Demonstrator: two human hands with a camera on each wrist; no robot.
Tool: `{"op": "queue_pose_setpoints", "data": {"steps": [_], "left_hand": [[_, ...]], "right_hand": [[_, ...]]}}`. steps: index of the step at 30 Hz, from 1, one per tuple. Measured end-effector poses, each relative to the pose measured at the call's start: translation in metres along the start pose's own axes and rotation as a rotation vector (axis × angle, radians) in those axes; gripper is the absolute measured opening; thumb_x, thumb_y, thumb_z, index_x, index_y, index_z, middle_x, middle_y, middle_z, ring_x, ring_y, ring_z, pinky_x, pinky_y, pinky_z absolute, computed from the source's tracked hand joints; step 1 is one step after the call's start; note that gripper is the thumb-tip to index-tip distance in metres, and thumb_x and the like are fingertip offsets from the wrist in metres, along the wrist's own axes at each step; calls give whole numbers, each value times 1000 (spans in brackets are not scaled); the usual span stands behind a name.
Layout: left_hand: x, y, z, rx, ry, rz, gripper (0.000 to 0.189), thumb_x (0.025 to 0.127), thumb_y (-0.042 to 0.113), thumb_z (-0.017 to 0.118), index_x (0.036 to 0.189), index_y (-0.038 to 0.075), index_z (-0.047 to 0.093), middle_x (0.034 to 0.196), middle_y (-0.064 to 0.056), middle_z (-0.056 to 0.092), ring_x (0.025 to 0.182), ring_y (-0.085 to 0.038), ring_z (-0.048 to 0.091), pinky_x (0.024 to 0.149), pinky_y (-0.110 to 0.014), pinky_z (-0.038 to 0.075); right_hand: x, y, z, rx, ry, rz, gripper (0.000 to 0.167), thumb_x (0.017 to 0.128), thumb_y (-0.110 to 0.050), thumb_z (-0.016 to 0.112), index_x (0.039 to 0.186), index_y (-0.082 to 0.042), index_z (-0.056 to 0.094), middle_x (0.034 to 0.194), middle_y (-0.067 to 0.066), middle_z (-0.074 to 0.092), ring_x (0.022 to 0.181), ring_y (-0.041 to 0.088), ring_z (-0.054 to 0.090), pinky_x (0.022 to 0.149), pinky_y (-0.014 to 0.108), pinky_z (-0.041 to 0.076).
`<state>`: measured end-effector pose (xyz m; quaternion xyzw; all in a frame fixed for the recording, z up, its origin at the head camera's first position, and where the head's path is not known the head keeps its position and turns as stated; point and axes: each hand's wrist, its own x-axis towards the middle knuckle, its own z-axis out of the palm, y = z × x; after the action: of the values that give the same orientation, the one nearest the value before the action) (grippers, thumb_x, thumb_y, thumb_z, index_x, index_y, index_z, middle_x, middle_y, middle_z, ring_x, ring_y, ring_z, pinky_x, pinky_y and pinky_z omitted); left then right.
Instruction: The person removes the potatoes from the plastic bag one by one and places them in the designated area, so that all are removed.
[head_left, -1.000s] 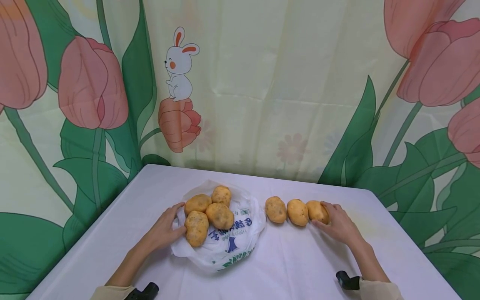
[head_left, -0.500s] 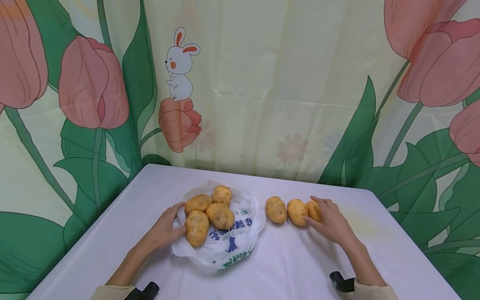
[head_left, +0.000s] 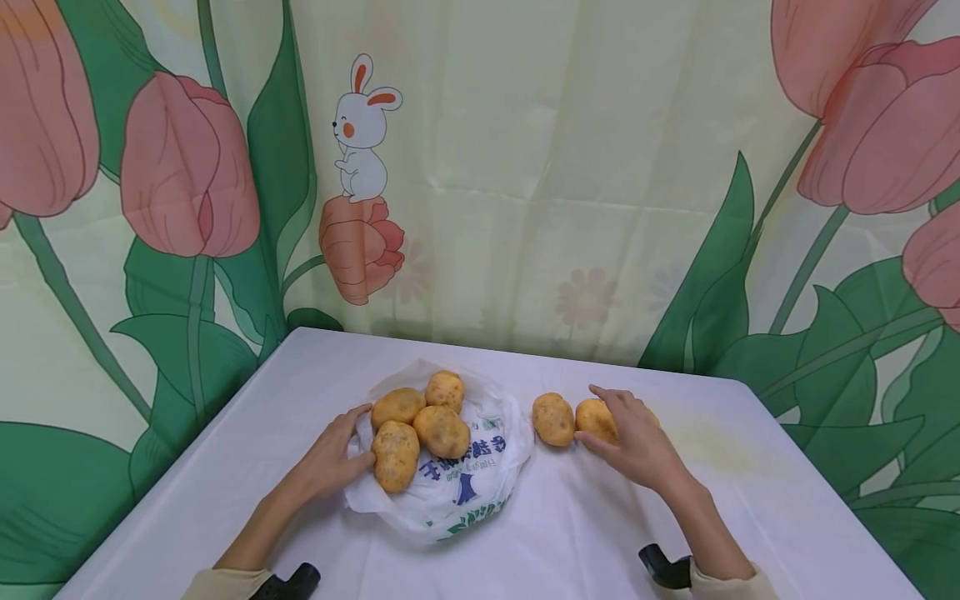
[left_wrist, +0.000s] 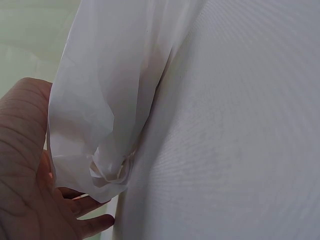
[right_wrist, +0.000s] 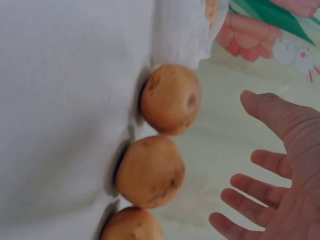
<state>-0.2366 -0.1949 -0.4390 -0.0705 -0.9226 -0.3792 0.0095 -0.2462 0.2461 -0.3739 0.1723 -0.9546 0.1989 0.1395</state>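
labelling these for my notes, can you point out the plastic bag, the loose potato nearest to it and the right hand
Plastic bag (head_left: 489, 482): head view, on its bare printed side.
Loose potato (head_left: 553, 420): head view, middle of its visible face.
Right hand (head_left: 636, 444): head view, back of the hand.

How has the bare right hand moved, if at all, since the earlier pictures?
Yes: in the head view, the right hand moved left, nearer the unmoved white printed plastic bag.

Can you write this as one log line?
left hand: touching bag | bag: four potatoes visible | right hand: open above row of three potatoes
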Motion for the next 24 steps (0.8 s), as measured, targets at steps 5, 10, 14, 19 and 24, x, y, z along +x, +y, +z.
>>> {"op": "queue_pose_setpoints", "data": {"steps": [5,10,14,19,24], "left_hand": [[2,-4,0,7,36,65,77,85,14,65,154,-4,34,146,-32,45,138,-50,42,111,-67,35],[2,-5,0,11,41,86,76,85,14,64,153,-5,35,145,-33,46,137,-50,42,111,-68,35],[1,-4,0,6,35,78,77,85,15,64,153,-4,34,146,-32,46,137,-50,42,111,-68,35],[1,-4,0,6,33,81,77,86,15,65,154,-4,34,145,-32,47,137,-49,43,111,-67,36],[1,-4,-2,10,32,78,76,86,14,65,154,-5,34,145,-32,46,137,-49,43,111,-67,36]], "right_hand": [[2,-12,7,14,9,-23,72,89,-29,79,150,-7,48,139,21,54,127,43,54,99,64,49],[4,-26,13,29,1,-38,73,88,-32,81,150,-10,49,139,18,56,125,40,56,100,60,50],[6,-38,17,33,-16,-56,72,88,-34,80,150,-12,49,140,16,56,125,37,57,97,57,53],[7,-51,22,59,-56,-68,72,90,-37,78,152,-15,48,144,14,54,129,36,55,100,57,51],[11,-63,29,77,-84,-88,72,91,-40,76,153,-18,47,145,11,54,128,33,56,102,55,51]]}}
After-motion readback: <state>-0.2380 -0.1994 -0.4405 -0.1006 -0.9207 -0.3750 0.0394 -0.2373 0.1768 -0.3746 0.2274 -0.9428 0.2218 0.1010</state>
